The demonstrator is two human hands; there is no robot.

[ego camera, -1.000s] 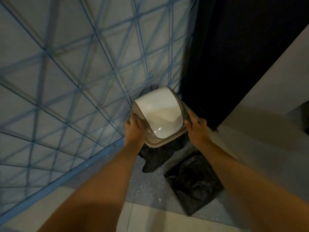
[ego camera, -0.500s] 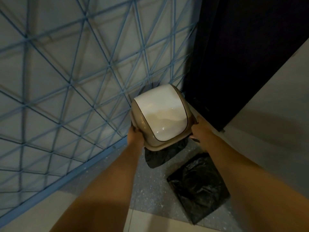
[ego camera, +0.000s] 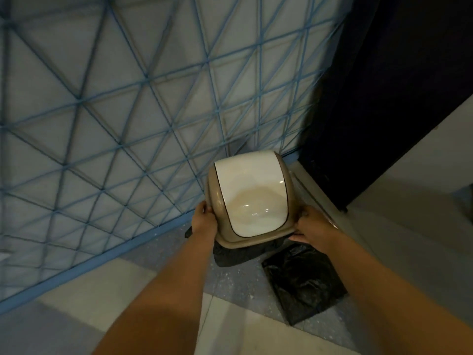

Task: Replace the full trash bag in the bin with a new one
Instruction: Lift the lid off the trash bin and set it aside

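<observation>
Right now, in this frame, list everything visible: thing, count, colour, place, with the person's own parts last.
bin lid: one, beige frame with white swing flap, centre, held at both sides.
bin liner: one, black, edges hanging out under the lid.
trash bag: one, black, on the floor right of the bin.
lattice panel: one, blue bars, left and behind.
dark panel: one, black, upper right.
left hand: one, lid's left edge.
right hand: one, lid's right edge.
</observation>
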